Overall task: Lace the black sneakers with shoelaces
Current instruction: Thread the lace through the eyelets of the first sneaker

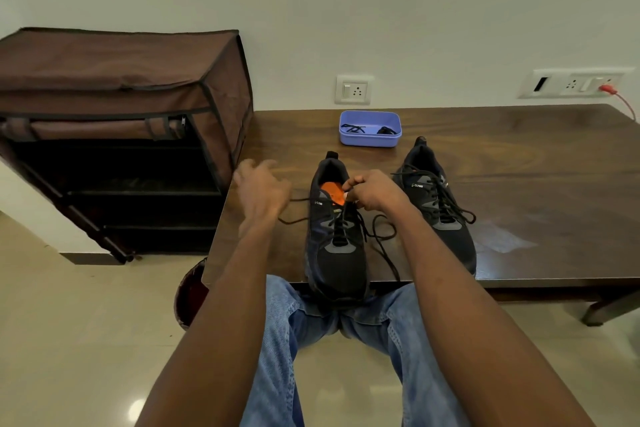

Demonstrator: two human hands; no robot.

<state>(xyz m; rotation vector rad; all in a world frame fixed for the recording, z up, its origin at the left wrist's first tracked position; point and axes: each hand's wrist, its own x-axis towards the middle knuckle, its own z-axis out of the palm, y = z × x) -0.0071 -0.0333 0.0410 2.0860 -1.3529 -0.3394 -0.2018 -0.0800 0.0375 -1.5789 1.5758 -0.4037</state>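
You sit at the dark wooden table (519, 163). The near sneaker (337, 246) lies in front of you at 12 o'clock, its toe hanging over the table edge toward your knees. The far sneaker (440, 204) stands at 2 o'clock from it and looks fully laced.

Your hands are apart. Your right hand (372, 192) is curled at the top of the near sneaker and seems to pinch the shoelace (377, 239) by the tongue. Your left hand (261, 189) is blurred at 9 o'clock from the shoe. One lace end runs toward it, but I cannot tell if you hold it.

You look to be on the top holes now. Keep the shoe still with one hand. Push the lace tip through from under the flap, then pull both ends until they match. Pull gently so the lower rows stay flat.

The small blue box (370, 128) at 12 o'clock, behind the shoes, holds dark things that look like more laces. They are too small to be sure. Your fingers hide the top holes.
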